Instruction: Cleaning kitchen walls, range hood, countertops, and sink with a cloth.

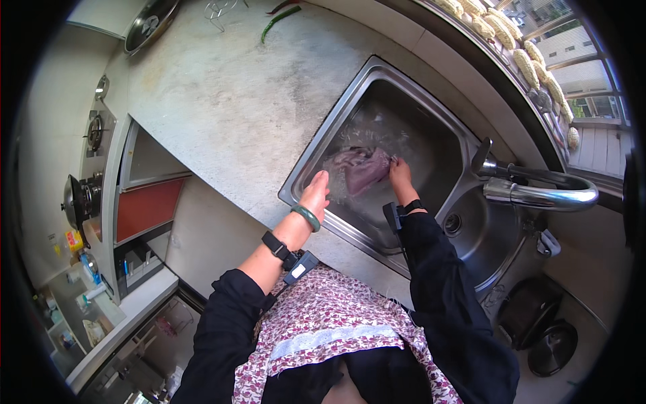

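A mauve cloth [367, 172] lies bunched and wet in shallow, rippling water in the larger stainless steel sink basin [438, 132]. My right hand [400, 177] pinches the cloth's right edge with curled fingers, low inside the basin. Over the basin's left front rim [361, 243] is my left hand [317, 193], apart from the cloth, its fingers stretched out and nothing held. A green bangle [307, 217] circles my left wrist. Both forearms carry strapped-on black devices.
A chrome faucet [547, 196] arches over the smaller round basin [492, 240] at right. A green chili [278, 21] lies on the grey countertop [227, 101]. Corn cobs [527, 68] line the windowsill. Below right stands a black pot [530, 308]; a wok [74, 204] sits far left.
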A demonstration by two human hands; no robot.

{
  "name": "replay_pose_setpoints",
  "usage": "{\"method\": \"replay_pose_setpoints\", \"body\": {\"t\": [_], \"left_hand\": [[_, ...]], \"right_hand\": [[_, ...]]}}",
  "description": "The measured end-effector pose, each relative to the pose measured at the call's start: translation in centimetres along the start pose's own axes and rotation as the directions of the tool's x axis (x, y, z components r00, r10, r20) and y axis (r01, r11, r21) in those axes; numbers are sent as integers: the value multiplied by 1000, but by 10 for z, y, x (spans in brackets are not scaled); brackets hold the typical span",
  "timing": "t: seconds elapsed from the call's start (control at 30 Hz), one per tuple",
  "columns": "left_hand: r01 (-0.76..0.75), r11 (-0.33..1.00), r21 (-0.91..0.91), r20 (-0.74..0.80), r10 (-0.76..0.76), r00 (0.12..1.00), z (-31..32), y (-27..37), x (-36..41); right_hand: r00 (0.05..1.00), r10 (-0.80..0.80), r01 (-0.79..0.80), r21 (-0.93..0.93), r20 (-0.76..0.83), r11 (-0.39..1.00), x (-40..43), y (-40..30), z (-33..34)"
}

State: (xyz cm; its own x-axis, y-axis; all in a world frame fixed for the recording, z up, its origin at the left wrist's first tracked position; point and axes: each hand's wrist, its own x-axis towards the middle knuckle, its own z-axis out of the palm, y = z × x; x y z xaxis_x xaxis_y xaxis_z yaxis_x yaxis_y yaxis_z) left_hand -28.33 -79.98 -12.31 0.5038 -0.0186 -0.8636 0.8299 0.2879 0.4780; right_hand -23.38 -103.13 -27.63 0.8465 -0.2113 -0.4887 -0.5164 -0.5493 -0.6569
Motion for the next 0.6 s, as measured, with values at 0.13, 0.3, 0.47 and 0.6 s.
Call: {"method": "replay_pose_setpoints", "body": {"t": [0.13, 0.3, 0.47, 0.6], "left_hand": [[29, 999, 42, 45, -31, 999, 21, 1, 3], [25, 998, 53, 44, -27, 999, 22, -2, 13], [40, 998, 39, -11, -40, 999, 26, -2, 14], [75, 996, 37, 1, -75, 997, 28, 3, 17]], "right_hand": [[988, -142, 128, -177, -67, 976, -1, 26, -2], [877, -52, -190, 444, 478, 876, -37, -61, -5], [882, -107, -275, 686, 459, 674, -46, -105, -77], [951, -137, -64, 609, 277, 791, -19, -49, -108]]}}
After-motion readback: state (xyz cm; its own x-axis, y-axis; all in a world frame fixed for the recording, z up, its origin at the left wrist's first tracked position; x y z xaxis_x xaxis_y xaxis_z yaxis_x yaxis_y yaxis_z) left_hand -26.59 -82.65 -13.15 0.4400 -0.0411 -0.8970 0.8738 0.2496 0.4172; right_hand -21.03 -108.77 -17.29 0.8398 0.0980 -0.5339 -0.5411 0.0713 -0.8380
